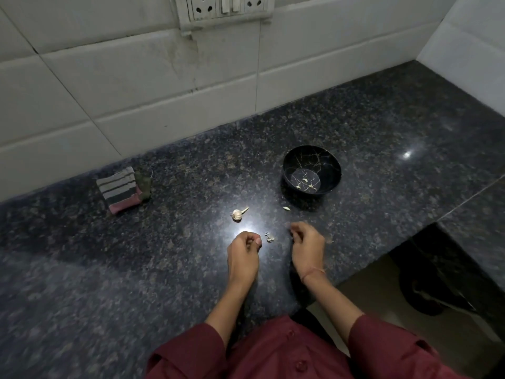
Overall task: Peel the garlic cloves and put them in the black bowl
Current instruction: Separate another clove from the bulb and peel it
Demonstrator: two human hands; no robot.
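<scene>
The black bowl (312, 170), veined with gold lines, stands on the dark granite counter (382, 138) and holds two peeled garlic cloves (302, 183). One loose clove (286, 208) lies just in front of the bowl's left side. A partly stripped garlic bulb (237, 214) rests to the left of it. My left hand (244, 254) is below the bulb, its fingers curled against the thumb; what they pinch is hidden. My right hand (307, 247), slightly blurred, hovers with curled fingers and nothing visible in it. Peel scraps (269, 237) lie between the hands.
A folded striped cloth (120, 191) lies at the back left by the tiled wall (136, 86). A socket panel (222, 8) hangs above. The counter's front edge drops off at the right (382, 263), with floor below.
</scene>
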